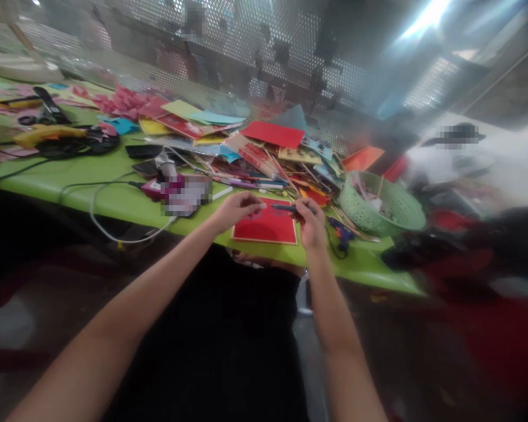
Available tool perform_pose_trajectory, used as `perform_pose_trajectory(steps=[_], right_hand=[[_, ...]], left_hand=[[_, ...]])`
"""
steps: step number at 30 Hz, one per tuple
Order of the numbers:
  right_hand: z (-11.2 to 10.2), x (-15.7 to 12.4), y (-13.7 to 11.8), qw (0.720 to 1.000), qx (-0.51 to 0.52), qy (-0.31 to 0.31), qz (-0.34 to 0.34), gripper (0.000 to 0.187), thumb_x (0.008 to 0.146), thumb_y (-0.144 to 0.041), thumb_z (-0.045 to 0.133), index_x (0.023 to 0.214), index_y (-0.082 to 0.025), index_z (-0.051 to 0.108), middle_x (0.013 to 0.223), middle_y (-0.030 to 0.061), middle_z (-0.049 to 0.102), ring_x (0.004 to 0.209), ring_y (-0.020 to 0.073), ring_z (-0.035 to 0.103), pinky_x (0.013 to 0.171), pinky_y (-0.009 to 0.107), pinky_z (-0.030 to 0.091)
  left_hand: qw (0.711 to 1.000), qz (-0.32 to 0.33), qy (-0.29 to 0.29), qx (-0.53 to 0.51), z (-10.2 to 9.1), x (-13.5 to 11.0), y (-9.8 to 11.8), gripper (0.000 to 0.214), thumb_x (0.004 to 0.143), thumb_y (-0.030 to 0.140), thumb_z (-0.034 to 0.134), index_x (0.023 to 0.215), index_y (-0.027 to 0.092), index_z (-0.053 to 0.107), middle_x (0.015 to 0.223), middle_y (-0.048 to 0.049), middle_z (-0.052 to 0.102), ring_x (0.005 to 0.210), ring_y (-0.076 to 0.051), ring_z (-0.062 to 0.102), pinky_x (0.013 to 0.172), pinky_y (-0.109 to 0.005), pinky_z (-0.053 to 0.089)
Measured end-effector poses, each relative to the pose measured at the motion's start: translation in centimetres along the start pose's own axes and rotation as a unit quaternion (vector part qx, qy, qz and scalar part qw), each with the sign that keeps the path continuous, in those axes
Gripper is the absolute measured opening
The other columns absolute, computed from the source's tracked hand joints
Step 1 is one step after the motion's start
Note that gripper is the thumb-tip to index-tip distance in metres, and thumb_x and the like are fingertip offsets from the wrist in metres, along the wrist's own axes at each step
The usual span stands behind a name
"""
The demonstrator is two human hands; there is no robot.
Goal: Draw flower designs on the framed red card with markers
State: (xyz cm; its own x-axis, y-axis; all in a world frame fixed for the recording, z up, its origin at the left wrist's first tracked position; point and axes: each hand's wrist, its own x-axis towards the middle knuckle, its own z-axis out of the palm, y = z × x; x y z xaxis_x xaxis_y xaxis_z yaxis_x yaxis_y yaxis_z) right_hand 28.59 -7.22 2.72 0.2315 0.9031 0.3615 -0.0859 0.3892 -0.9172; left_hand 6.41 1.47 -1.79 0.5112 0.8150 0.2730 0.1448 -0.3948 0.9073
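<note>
A red square card with a pale border (266, 230) lies flat on the green table, near its front edge. Just above the card, my right hand (311, 221) is closed around a dark pen (285, 207), whose tip points left. My left hand (235, 212) hovers over the card's upper left part, thumb and fingers pinched together. A tiny pale spot shows at those fingertips, too small to name. The pen tip and the left fingertips are close to each other, with a narrow gap between them.
Behind the card spreads a heap of coloured papers (273, 135) and sticks. A green basket (378, 205) and a blue glue gun (343, 232) sit to the right. Leftward are a purple power strip (158, 186), a white cable (97, 218) and yellow-handled tools (48, 136).
</note>
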Motion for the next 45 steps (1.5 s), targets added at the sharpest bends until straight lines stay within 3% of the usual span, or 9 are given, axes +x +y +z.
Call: perform_pose_trajectory(steps=[10, 21, 26, 30, 37, 41, 45], right_hand=[[0.2, -0.9, -0.4, 0.999, -0.011, 0.024, 0.024, 0.019, 0.079, -0.040, 0.077, 0.077, -0.023, 0.070, 0.072, -0.0028, 0.068, 0.058, 0.0100, 0.063, 0.053, 0.023, 0.044], [0.1, -1.7, 1.2, 1.000, 0.000, 0.011, 0.022, 0.017, 0.086, -0.039, 0.075, 0.080, -0.023, 0.073, 0.065, -0.0041, 0.068, 0.057, 0.0100, 0.063, 0.054, 0.022, 0.044], [0.7, -2.3, 1.0, 0.998, 0.006, 0.051, 0.033, 0.025, 0.085, -0.047, 0.073, 0.078, -0.023, 0.068, 0.063, -0.0038, 0.066, 0.052, 0.0102, 0.058, 0.050, 0.023, 0.041], [1.4, -2.8, 1.1, 0.994, 0.026, 0.097, 0.037, 0.030, 0.081, -0.050, 0.075, 0.075, -0.025, 0.060, 0.065, -0.0042, 0.066, 0.049, 0.0098, 0.054, 0.048, 0.024, 0.040], [2.2, -4.0, 1.1, 0.992, 0.028, 0.124, 0.028, 0.031, 0.084, -0.049, 0.071, 0.075, -0.026, 0.054, 0.066, -0.0049, 0.065, 0.050, 0.0098, 0.055, 0.049, 0.024, 0.041], [1.2, -3.9, 0.6, 0.996, 0.011, 0.076, 0.045, 0.027, 0.083, -0.046, 0.075, 0.075, -0.025, 0.059, 0.068, -0.0041, 0.066, 0.053, 0.0101, 0.057, 0.050, 0.023, 0.042], [-1.8, -1.4, 0.2, 0.995, -0.047, 0.082, 0.015, 0.021, 0.082, -0.042, 0.076, 0.080, -0.023, 0.067, 0.066, -0.0037, 0.066, 0.056, 0.0103, 0.059, 0.054, 0.022, 0.044]], left_hand=[[0.998, 0.003, -0.017, -0.068, 0.5, -0.4, 1.0, 0.030, 0.101, 0.041, 0.069, 0.115, 0.015, 0.068, 0.108, -0.0054, 0.071, 0.092, -0.017, 0.070, 0.082, -0.037, 0.063], [0.995, 0.000, -0.028, -0.091, 1.1, -0.8, 2.0, 0.031, 0.101, 0.042, 0.068, 0.115, 0.015, 0.068, 0.107, -0.0053, 0.072, 0.090, -0.017, 0.070, 0.081, -0.036, 0.063], [0.993, 0.015, 0.003, -0.115, 1.9, -1.6, 3.0, 0.030, 0.100, 0.044, 0.070, 0.106, 0.015, 0.069, 0.095, -0.0026, 0.071, 0.084, -0.016, 0.069, 0.079, -0.035, 0.062], [0.990, 0.029, 0.044, -0.129, 3.0, -2.2, 4.0, 0.035, 0.089, 0.050, 0.079, 0.094, 0.017, 0.069, 0.083, -0.0027, 0.073, 0.078, -0.015, 0.068, 0.078, -0.031, 0.058], [0.989, 0.033, 0.076, -0.123, 3.9, -3.0, 4.6, 0.038, 0.085, 0.054, 0.077, 0.091, 0.018, 0.070, 0.080, -0.0053, 0.075, 0.075, -0.017, 0.070, 0.075, -0.032, 0.057], [0.993, 0.029, 0.065, -0.098, 3.4, -3.1, 4.1, 0.042, 0.084, 0.058, 0.075, 0.094, 0.017, 0.072, 0.084, -0.0067, 0.077, 0.077, -0.018, 0.071, 0.075, -0.032, 0.057], [0.995, 0.026, 0.093, -0.038, 1.9, -3.5, 2.8, 0.043, 0.089, 0.054, 0.070, 0.114, 0.020, 0.074, 0.110, -0.0095, 0.079, 0.092, -0.019, 0.072, 0.081, -0.031, 0.056]])
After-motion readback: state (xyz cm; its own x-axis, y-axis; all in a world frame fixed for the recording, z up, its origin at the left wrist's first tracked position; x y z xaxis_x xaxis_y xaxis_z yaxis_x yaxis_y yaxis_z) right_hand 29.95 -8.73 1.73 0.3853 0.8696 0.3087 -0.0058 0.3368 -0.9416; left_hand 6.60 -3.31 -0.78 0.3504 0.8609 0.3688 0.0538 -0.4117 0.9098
